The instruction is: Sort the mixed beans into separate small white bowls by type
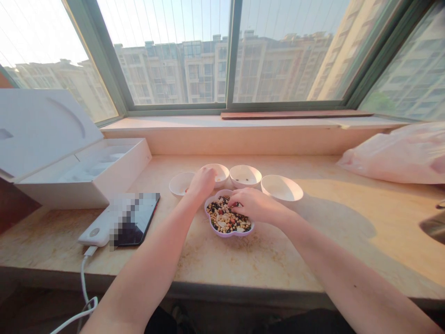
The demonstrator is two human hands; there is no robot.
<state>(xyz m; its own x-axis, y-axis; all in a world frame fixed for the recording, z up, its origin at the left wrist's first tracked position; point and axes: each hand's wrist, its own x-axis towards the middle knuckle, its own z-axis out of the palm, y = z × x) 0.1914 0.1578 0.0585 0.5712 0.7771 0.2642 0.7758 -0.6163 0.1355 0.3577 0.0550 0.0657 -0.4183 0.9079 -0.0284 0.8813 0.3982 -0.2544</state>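
A purple flower-shaped bowl (229,234) holds a mix of black and yellow beans, peanuts and a few reddish nuts. Over its right side is my right hand (255,204), with bent fingers close together among the beans; whatever they pinch is hidden. My left hand (204,180) reaches over the near left rim of a white bowl (222,175), fingers drawn together and pointing down into it. Its fingertips are too small to make out. Left of it stands another white bowl (179,184) with a small reddish bit inside. A third white bowl (245,175) has a few dark beans at its bottom.
One more white bowl (282,189) ends the row at the right. On the left lie an open white box (114,171), a white power bank (99,227) with a cable, and a dark phone (139,227). A plastic bag (399,155) rests at the right, below the window.
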